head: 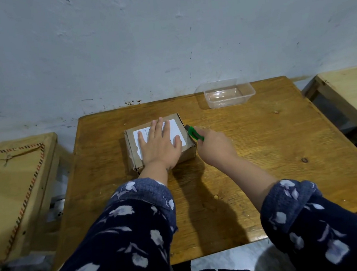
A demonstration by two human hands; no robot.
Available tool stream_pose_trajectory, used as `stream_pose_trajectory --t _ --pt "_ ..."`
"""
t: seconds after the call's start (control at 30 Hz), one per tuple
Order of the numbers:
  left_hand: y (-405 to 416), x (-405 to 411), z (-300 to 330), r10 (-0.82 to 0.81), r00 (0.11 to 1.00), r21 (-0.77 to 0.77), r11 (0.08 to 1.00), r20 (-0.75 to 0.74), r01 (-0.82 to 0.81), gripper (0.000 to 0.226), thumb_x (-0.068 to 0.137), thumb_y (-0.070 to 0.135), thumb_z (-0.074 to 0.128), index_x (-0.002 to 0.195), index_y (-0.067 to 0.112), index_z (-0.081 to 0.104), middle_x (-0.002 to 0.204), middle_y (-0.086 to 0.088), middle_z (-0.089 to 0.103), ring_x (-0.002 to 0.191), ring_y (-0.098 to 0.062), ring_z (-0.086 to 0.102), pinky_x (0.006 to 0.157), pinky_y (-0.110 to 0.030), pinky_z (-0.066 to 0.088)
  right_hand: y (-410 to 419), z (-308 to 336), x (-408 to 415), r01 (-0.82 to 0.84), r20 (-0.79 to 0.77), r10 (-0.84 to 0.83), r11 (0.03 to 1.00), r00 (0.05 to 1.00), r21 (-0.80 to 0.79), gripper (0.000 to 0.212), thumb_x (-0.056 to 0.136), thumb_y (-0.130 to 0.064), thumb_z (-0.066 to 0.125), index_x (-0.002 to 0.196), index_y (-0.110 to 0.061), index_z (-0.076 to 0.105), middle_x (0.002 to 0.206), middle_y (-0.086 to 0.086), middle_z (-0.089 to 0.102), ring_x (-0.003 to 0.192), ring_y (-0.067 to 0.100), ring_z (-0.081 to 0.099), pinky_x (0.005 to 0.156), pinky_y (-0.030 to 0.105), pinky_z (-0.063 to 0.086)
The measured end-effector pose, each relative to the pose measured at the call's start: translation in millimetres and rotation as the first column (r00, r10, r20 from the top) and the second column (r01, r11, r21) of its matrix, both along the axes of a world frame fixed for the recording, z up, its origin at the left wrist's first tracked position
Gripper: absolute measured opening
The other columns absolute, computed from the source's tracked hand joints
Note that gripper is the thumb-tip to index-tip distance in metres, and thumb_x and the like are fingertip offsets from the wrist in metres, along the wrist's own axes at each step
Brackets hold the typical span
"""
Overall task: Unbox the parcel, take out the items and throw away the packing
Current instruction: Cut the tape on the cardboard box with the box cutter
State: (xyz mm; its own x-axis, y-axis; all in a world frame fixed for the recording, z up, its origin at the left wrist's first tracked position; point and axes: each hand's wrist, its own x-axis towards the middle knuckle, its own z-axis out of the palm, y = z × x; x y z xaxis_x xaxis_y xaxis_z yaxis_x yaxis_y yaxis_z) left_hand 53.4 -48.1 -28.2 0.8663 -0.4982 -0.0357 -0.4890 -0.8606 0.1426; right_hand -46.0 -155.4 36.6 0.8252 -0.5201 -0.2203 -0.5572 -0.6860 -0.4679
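Cardboard parcel [160,140] lies under flat left hand [158,145]; right hand [215,146] grips green cutter [194,133] beside it.

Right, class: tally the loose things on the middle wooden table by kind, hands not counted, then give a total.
Cardboard parcel: 1
Green utility knife: 1
Clear plastic container: 1
Total: 3
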Motion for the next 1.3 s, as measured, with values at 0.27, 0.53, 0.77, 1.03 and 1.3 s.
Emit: stream_pose_trajectory --t 0.27,0.53,0.77,1.03,1.3 --pt "-1.0 0.2 0.1 0.007 1.0 0.025 1.0 -0.006 -0.007 0.063 0.097 0.05 0.013 0.153 0.024 0.004 0.162 0.004 -0.006 0.148 -0.014 -0.01 0.117 -0.053 -0.004 3.7 5.8 -5.2 -0.104 -0.078 0.098 0.991 0.992 -0.081 0.059 0.09 -0.008 0.042 0.143 -0.031 0.036 0.108 0.013 0.066 0.097 0.033 0.063 0.066 0.033 0.048" --pt "-0.5 0.0 1.2 0.001 1.0 0.021 1.0 0.002 -0.001 0.062 0.097 0.049 0.013 0.153 0.024 0.005 0.162 0.004 -0.004 0.148 -0.014 -0.008 0.117 -0.053 -0.002 3.8 0.1 -21.7 -0.074 -0.073 0.065 0.989 0.995 -0.131 0.059 0.093 -0.012 0.042 0.147 -0.035 0.029 0.103 0.011 0.069 0.089 0.029 0.065 0.061 0.032 0.05" --pt "-0.1 0.7 1.7 -0.001 1.0 0.01 1.0 -0.001 0.001 0.061 0.097 0.049 0.014 0.153 0.024 0.006 0.162 0.005 -0.003 0.148 -0.014 -0.008 0.117 -0.052 -0.004 -1.4 -2.1 -3.7 0.001 -0.046 -0.004 0.997 0.999 -0.071 0.061 0.092 -0.012 0.044 0.146 -0.037 0.03 0.117 0.011 0.066 0.099 0.03 0.064 0.07 0.033 0.05" --pt "-0.7 1.0 1.5 0.003 1.0 0.008 1.0 0.002 -0.003 0.062 0.097 0.049 0.014 0.153 0.024 0.007 0.162 0.004 -0.003 0.148 -0.014 -0.007 0.117 -0.053 -0.003 1.7 -1.4 1.9 -0.043 -0.051 0.04 0.997 0.998 -0.068 0.059 0.093 -0.012 0.043 0.146 -0.034 0.032 0.119 0.012 0.065 0.104 0.032 0.063 0.071 0.033 0.048" --pt "-2.6 0.0 3.0 0.016 1.0 0.022 1.0 -0.01 -0.016 0.062 0.097 0.049 0.014 0.153 0.024 0.006 0.162 0.004 -0.004 0.148 -0.014 -0.008 0.117 -0.052 -0.004 -1.5 -4.2 -12.1 -0.109 -0.083 0.103 0.991 0.991 -0.074 0.062 0.09 -0.008 0.042 0.144 -0.037 0.033 0.102 0.01 0.069 0.083 0.027 0.065 0.059 0.03 0.049"
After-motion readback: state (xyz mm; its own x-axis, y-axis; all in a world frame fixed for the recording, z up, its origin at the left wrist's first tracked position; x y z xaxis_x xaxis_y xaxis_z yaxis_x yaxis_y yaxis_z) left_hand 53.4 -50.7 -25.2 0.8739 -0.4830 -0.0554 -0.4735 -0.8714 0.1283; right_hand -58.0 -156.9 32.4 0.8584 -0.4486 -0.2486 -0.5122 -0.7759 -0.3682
